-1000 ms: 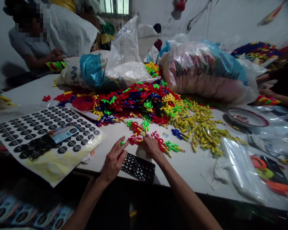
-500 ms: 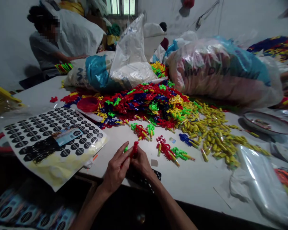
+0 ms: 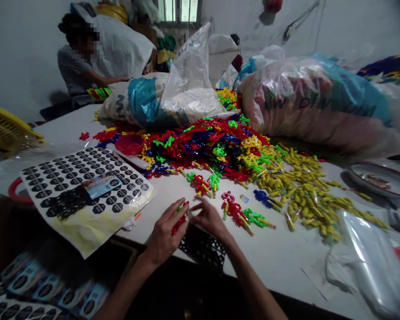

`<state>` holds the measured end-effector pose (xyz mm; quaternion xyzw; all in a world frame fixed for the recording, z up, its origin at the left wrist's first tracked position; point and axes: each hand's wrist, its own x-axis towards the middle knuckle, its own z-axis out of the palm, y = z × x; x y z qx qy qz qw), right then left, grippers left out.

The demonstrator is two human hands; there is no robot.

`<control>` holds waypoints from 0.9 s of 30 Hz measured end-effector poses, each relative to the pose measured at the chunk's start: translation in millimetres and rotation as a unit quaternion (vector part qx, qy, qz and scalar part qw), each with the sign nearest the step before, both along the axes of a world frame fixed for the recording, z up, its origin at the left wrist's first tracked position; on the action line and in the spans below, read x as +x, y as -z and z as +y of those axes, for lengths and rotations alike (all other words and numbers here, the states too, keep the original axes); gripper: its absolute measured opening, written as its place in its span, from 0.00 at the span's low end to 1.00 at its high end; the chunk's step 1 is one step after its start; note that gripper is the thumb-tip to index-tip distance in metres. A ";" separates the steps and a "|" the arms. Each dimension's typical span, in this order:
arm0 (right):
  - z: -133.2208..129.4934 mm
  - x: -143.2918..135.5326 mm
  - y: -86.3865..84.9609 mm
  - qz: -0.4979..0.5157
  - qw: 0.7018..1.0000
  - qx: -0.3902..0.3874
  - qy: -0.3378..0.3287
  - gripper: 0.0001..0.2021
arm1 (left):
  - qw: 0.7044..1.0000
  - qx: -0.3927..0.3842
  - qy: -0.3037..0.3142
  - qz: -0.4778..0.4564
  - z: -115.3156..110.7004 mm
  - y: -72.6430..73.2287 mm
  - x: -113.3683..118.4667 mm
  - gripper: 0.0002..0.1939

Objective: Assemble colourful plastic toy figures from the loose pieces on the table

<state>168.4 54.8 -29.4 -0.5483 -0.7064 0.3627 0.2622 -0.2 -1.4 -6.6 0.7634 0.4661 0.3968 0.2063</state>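
Observation:
My left hand (image 3: 168, 231) is closed round a red plastic figure (image 3: 179, 226); a bit of green shows at its top. My right hand (image 3: 210, 218) is just to the right, its thumb and fingers pinched together near the figure. Something small and pale shows at those fingertips, too blurred to name. Below both hands a black perforated sheet (image 3: 205, 250) lies at the table edge. Beyond them are small groups of figures with yellow-capped tubes: red and green (image 3: 202, 184), red (image 3: 235, 210), green (image 3: 256, 218) and blue (image 3: 265, 198).
A heap of coloured plastic figures (image 3: 200, 142) and a spread of yellow tubes (image 3: 306, 195) cover the table's middle. Large stuffed bags (image 3: 320, 102) stand behind. A sticker sheet (image 3: 96, 231) lies left, clear plastic bags (image 3: 366, 249) right. Another person (image 3: 76, 66) sits far left.
My right hand has come away from the red figure slightly to the right, fingers now pinched. The left hand still holds the figure. The camera view has turned a little left.

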 end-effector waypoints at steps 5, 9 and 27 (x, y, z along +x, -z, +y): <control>57.9 23.4 -11.8 -0.294 0.949 0.031 0.108 0.08 | 0.999 -0.002 -0.006 0.041 3.6 -5.9 1.5 0.22; 59.7 18.5 -10.8 -0.299 0.949 0.034 0.091 0.07 | 0.999 -0.005 0.003 0.045 8.1 -7.6 6.1 0.19; -61.9 -13.5 13.8 0.250 0.945 -0.135 0.165 0.09 | 0.996 0.003 -0.090 0.008 3.3 -6.9 9.0 0.14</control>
